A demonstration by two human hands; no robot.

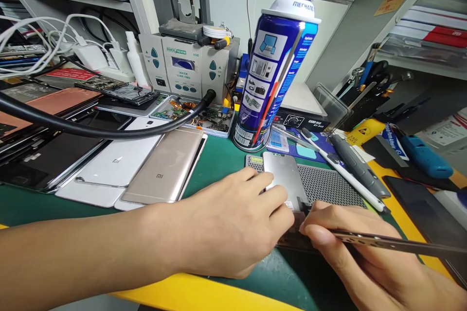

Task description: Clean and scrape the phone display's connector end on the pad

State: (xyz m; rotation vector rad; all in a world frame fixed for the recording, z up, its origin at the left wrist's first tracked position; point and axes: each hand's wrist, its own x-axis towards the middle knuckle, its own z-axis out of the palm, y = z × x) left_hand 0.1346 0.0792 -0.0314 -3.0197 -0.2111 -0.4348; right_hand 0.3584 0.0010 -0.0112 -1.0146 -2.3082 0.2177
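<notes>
A silver metal-backed phone screen (284,172) lies on a grey perforated mat (328,182) in the middle of the bench. Over its lower left side is my left hand (233,218), back up, its fingers bent and touching the panel; the thumb and whatever the fingertips press are hidden. At the panel's lower right, my right hand (350,243) pinches a thin dark metal tool, like tweezers (386,242), between thumb and forefinger. The tool's tip is hard to make out beside a small black flex strip near the panel's lower edge.
A tall blue spray can (275,68) stands just behind the mat. Phones, including a gold one (164,165), lie at left beneath a thick black hose (146,133). A grey soldering station (189,65) is behind. A white brush (345,172) and a grey pen-like tool (359,165) lie right.
</notes>
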